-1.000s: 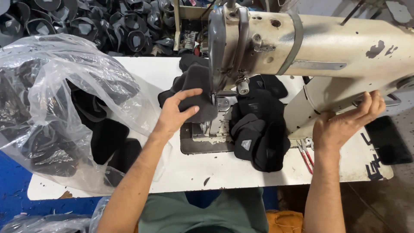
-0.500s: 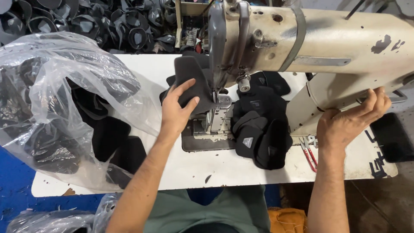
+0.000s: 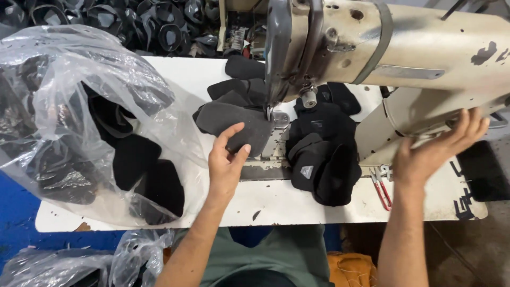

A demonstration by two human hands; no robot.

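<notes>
My left hand (image 3: 227, 159) rests flat on a dark grey fabric piece (image 3: 234, 122) that lies under the needle of a cream sewing machine (image 3: 393, 48). Its fingers are spread and press the piece to the machine bed. My right hand (image 3: 438, 151) is at the machine's right end, fingers curled around the handwheel area, which the hand partly hides. A stack of black sewn pieces (image 3: 324, 154) lies to the right of the needle. More dark pieces (image 3: 241, 79) lie behind the needle.
A large clear plastic bag (image 3: 79, 122) full of black pieces fills the left of the white table (image 3: 276, 204). Red snips (image 3: 381, 186) lie near the table's right front. Piles of black parts (image 3: 138, 21) sit behind the table. Another plastic bag (image 3: 79, 260) is on the floor.
My left hand has laid the grey piece flat under the needle and slid back toward me. My right hand stays at the machine's right end.
</notes>
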